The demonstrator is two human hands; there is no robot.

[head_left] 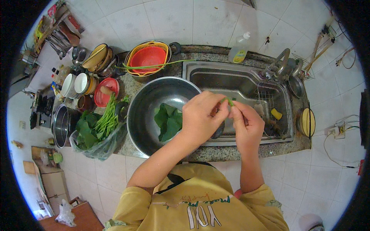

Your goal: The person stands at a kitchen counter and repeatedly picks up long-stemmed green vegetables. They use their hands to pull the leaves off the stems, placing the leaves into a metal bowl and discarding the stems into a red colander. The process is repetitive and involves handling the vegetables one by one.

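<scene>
Both forearms rise from six o'clock, meeting over the sink's point(216, 75) near edge. Our left hand point(200, 117) and right hand point(247, 125) each pinch the green stem point(229, 101) between fingertips, at three o'clock of the steel bowl point(144, 115) holding leaves point(168, 122).

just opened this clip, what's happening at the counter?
A person stands at a granite counter, both hands raised over the edge of the sink. The left hand and right hand pinch a thin green stem between their fingertips. A large steel bowl to the left holds a few green leaves. Further left, a clear plastic bag holds more leafy stalks. Stacked orange and yellow colanders sit behind the bowl.
</scene>
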